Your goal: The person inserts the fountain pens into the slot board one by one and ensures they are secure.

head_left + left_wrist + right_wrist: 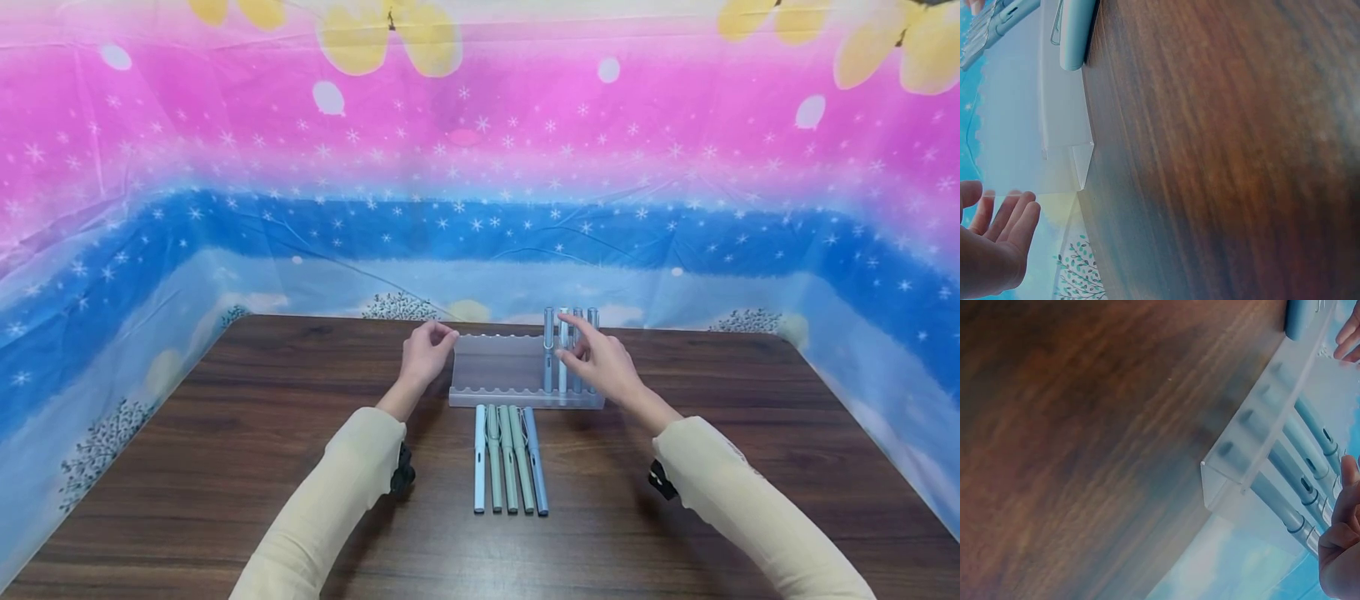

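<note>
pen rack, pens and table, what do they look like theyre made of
Pen rack: probably clear plastic such as acrylic, slightly frosted; pen ends show blurred through its front ledge.
Pens: smooth with a soft sheen, perhaps plastic or painted metal; the look leaves it open.
Table: wood or wood-look laminate, faintly glossy, judging by its dark streaked grain and dull reflections.
</note>
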Demonstrator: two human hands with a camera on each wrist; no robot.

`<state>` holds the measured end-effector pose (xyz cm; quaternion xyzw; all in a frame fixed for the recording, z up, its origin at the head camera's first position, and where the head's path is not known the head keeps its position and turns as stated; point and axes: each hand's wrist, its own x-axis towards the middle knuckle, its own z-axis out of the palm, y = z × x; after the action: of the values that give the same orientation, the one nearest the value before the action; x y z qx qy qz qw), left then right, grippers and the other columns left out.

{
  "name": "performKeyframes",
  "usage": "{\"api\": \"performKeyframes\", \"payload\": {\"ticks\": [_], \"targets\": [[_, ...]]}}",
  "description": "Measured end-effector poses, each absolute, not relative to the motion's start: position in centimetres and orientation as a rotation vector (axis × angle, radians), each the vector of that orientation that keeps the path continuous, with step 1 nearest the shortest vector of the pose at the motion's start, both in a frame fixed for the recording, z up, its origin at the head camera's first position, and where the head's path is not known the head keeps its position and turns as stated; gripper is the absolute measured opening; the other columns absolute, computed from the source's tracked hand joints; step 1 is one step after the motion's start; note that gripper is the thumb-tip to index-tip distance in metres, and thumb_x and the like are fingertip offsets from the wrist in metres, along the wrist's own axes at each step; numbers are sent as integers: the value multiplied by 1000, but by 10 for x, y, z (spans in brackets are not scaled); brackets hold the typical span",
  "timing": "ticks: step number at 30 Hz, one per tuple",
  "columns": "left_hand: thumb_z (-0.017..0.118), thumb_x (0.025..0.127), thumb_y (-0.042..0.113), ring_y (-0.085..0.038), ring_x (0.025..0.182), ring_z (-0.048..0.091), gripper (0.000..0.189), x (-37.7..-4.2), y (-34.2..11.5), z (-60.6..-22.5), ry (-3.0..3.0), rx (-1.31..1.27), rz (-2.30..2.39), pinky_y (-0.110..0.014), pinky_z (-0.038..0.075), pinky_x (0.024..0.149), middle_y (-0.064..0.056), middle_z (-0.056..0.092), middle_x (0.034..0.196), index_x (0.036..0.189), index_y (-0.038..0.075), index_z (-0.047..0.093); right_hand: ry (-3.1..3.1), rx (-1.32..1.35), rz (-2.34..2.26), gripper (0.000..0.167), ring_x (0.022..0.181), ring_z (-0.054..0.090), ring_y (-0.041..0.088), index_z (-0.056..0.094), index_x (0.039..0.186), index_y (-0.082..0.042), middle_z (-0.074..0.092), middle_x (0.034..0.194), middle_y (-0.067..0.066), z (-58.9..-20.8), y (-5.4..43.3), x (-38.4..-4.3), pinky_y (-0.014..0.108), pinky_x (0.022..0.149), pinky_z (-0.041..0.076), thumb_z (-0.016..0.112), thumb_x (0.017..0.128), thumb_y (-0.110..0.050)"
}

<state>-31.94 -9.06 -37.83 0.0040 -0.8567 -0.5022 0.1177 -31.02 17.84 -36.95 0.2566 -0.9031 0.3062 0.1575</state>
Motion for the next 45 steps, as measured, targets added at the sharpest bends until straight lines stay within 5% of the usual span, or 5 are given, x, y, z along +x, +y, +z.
{"api": "performKeyframes", "payload": {"ticks": [45], "targets": [[54, 88, 21, -26, 92, 53, 21, -320, -92, -380, -2511, 6, -1489, -38, 41, 80, -13, 60, 96, 96, 2, 59, -2867, 718, 1095, 33, 49, 50, 16, 53, 116, -8, 59, 64, 0, -399, 186, -278, 30, 46, 41, 59, 85, -18]]}}
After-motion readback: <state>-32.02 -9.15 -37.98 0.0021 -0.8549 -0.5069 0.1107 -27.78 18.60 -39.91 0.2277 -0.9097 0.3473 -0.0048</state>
